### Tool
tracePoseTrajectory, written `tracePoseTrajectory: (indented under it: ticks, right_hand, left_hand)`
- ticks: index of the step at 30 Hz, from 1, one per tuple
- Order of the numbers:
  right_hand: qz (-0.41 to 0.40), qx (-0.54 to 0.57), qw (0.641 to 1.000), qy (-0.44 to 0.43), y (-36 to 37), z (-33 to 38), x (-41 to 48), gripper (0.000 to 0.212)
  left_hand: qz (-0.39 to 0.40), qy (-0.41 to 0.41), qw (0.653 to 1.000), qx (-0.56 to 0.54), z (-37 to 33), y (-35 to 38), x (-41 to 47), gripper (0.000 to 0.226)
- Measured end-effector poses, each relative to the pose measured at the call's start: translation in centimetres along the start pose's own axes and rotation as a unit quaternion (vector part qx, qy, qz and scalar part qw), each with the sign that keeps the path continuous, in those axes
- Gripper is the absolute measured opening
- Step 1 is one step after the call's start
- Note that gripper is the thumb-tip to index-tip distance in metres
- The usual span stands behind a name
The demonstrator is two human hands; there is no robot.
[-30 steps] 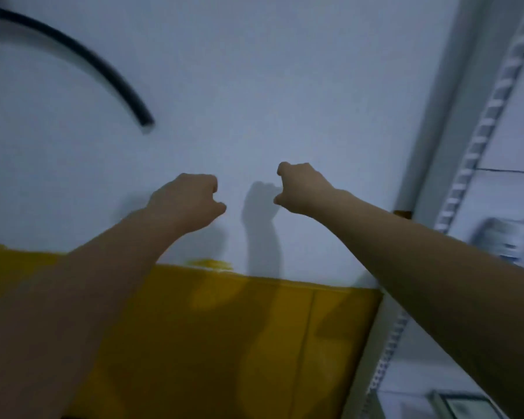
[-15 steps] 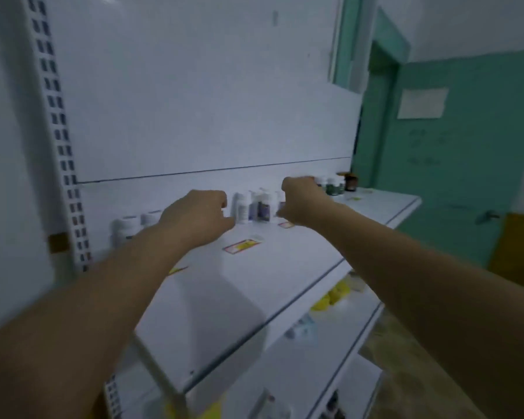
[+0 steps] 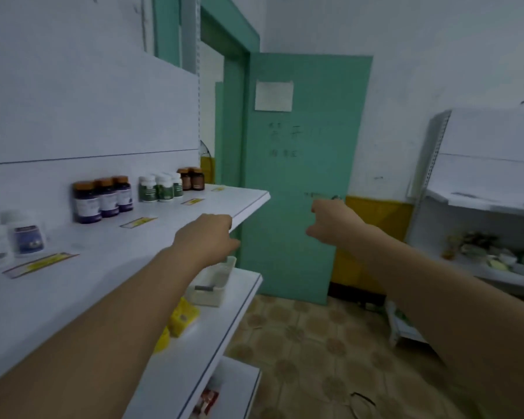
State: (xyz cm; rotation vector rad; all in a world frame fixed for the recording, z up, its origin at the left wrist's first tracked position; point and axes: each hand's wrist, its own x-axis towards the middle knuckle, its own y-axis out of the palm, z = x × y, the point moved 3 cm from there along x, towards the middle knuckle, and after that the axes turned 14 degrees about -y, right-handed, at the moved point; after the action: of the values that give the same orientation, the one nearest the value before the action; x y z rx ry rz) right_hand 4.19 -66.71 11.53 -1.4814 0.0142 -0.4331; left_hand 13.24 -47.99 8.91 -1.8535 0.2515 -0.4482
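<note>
Empty left hand [image 3: 206, 237] balled in a fist, over the front edge of the white top shelf [image 3: 239, 204] near its right corner. Empty right hand [image 3: 333, 222] also curled closed, off the shelf, in front of the teal door [image 3: 309, 146]. Dark orange-capped bottles [image 3: 103, 198] stand at the shelf's back edge, well apart from both hands.

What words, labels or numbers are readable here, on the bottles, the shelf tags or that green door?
No text reads clearly.
Labels on the dark bottles with orange caps: blurred.
Labels on the white bottles with green labels: too small.
Yellow paper shelf tags: blurred.
White paper sheet on the teal door: no print shows.
Dark handwritten marks on that door: illegible.
</note>
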Motion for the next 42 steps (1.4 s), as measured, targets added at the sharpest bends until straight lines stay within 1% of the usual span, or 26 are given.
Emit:
tracePoseTrajectory:
  ticks: [3,7,10,12,14,16,19,21,24,27,30,34,37,38,40,42]
  right_hand:
    - [-0.008,-0.011,1.000,0.008,1.2,-3.3,4.2,0.033]
    - [-0.003,-0.047,0.999,0.008,3.5,-5.9,10.5,0.036]
    - [0.002,-0.071,0.997,-0.003,3.7,-6.8,16.7,0.039]
    - [-0.017,-0.063,0.998,-0.013,3.0,-6.5,21.3,0.040]
    - [-0.033,-0.052,0.997,-0.039,2.8,-5.7,26.0,0.040]
    - [-0.034,-0.045,0.996,-0.076,3.4,-4.1,30.2,0.038]
    - [-0.031,-0.027,0.988,-0.152,5.7,-0.9,36.4,0.036]
    - [-0.035,-0.014,0.976,-0.215,7.2,1.8,40.1,0.033]
    - [-0.043,0.020,0.947,-0.318,9.3,6.6,44.0,0.028]
    - [-0.036,0.053,0.913,-0.404,10.4,11.4,46.2,0.035]
    - [-0.013,0.096,0.869,-0.486,11.0,16.0,46.8,0.040]
    - [-0.006,0.162,0.808,-0.567,11.9,21.3,45.5,0.041]
    - [-0.017,0.171,0.758,-0.629,12.9,24.6,43.3,0.036]
    - [-0.025,0.175,0.743,-0.645,13.2,25.7,42.6,0.035]
    - [-0.052,0.191,0.713,-0.673,13.6,27.7,41.5,0.034]
    - [-0.080,0.198,0.687,-0.695,14.0,29.7,40.3,0.034]
  left_hand:
    - [0.000,0.012,1.000,-0.006,-3.3,2.3,5.4,0.033]
    - [-0.008,0.038,0.999,-0.013,-6.0,5.0,12.8,0.037]
    - [-0.021,0.040,0.999,-0.010,-5.7,5.6,18.4,0.040]
    - [-0.037,0.025,0.999,-0.007,-4.5,5.3,22.2,0.038]
    - [-0.051,-0.002,0.999,-0.012,-3.0,5.0,25.8,0.037]
    - [-0.060,-0.029,0.998,-0.004,-1.5,4.8,28.8,0.039]
    - [-0.071,-0.073,0.995,0.015,0.7,5.2,32.3,0.039]
    - [-0.084,-0.107,0.990,0.021,2.4,5.2,33.9,0.040]
    - [-0.124,-0.182,0.975,0.036,5.6,4.4,34.7,0.036]
    - [-0.162,-0.272,0.948,0.041,9.2,2.4,34.0,0.037]
    - [-0.186,-0.366,0.910,0.060,12.4,0.7,31.8,0.035]
    - [-0.232,-0.459,0.854,0.077,15.4,0.2,27.2,0.024]
    - [-0.222,-0.528,0.809,0.133,17.8,0.7,23.7,0.028]
    - [-0.215,-0.548,0.797,0.135,18.7,1.1,22.8,0.030]
    - [-0.207,-0.567,0.788,0.117,19.7,2.1,21.7,0.034]
    - [-0.202,-0.570,0.788,0.115,20.4,3.3,21.3,0.042]
